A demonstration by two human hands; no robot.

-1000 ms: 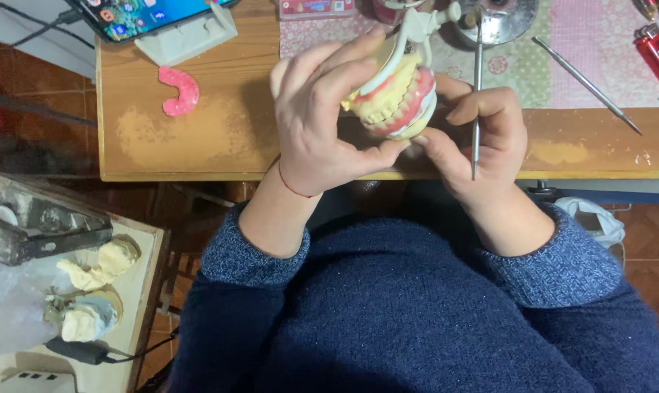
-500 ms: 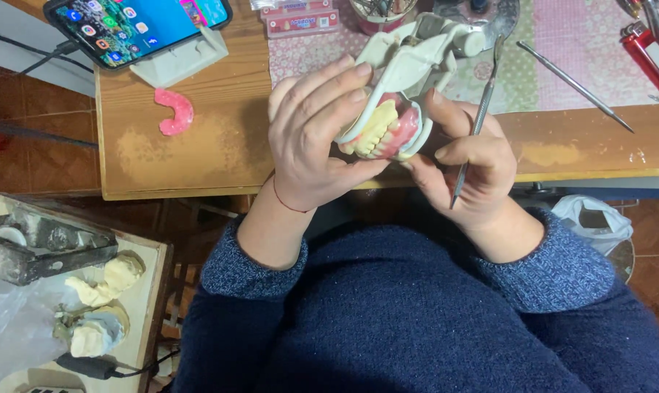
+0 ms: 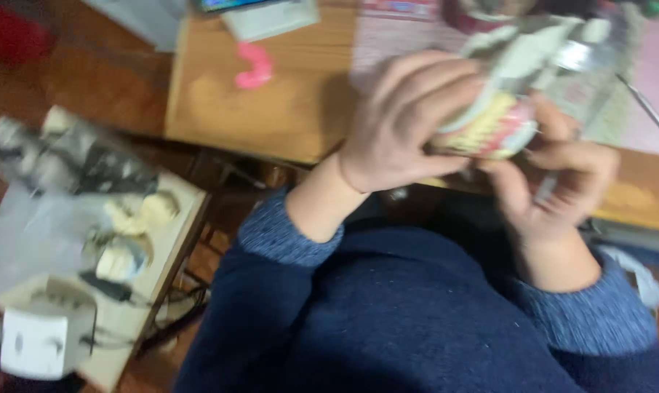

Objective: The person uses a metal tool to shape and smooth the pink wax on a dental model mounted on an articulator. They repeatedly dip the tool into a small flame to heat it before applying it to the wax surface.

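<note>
The whole view is blurred by motion, so fine detail is lost. The left hand [image 3: 406, 124] has its grip wrapped around a set of false teeth [image 3: 489, 127] with pink gums, mounted in a pale metal frame [image 3: 540, 51] whose top is cut off by the upper edge; the fingers cover much of the near side of the teeth. The right hand [image 3: 562, 182] touches the set from below and holds a thin metal tool [image 3: 548, 185], mostly hidden in its closed grip. All this is held up above the near edge of the wooden counter [image 3: 286, 109].

On the counter lie a pink curved piece [image 3: 253, 65], a white stand [image 3: 271, 16] cut off at the top, and a thin metal rod [image 3: 649, 113] on a pink cloth [image 3: 653, 80]. Lower left, a side table [image 3: 162, 255] carries white plaster casts [image 3: 140, 211], too smeared to make out further.
</note>
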